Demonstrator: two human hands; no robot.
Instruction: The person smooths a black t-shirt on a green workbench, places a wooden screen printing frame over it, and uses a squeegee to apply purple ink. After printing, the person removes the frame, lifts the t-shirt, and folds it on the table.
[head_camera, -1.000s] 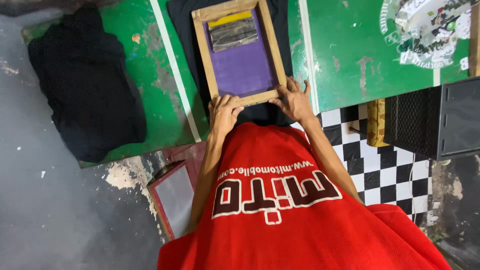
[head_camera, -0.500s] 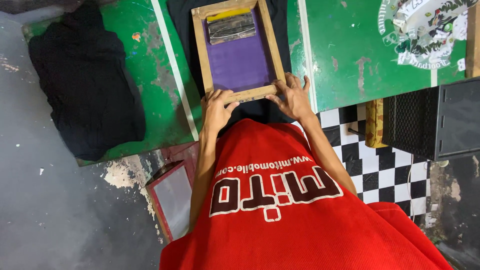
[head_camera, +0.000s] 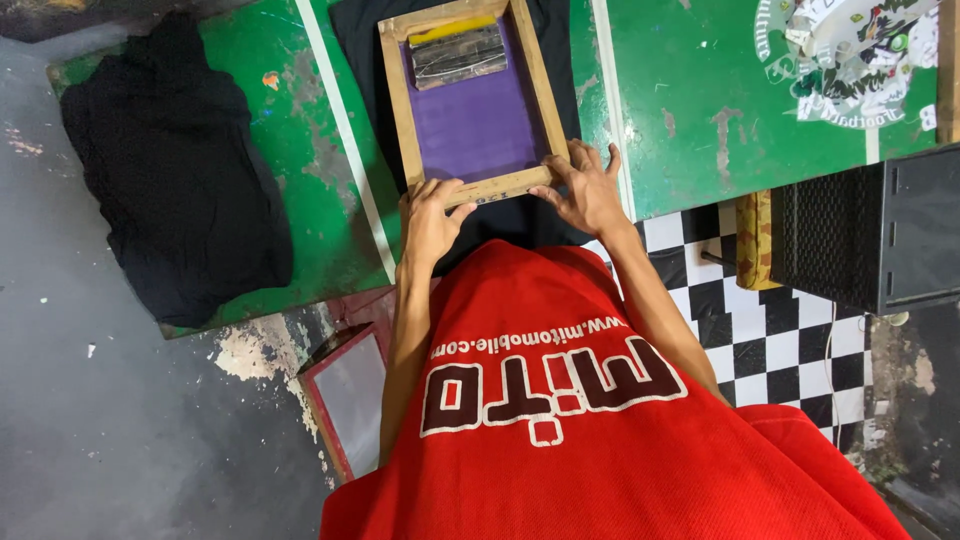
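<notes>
Both hands stay clamped on the near rail of the wooden screen frame, unchanged over the last second: left hand at 7 o'clock, right hand at 5 o'clock. The frame lies flat on a black garment on the green table, squeegee at 12 o'clock. I judge it is being steadied, not lifted.

Even, fairly bright overhead light, soft shadows, sharp focus, perhaps slight wide-angle bending at the edges.
</notes>
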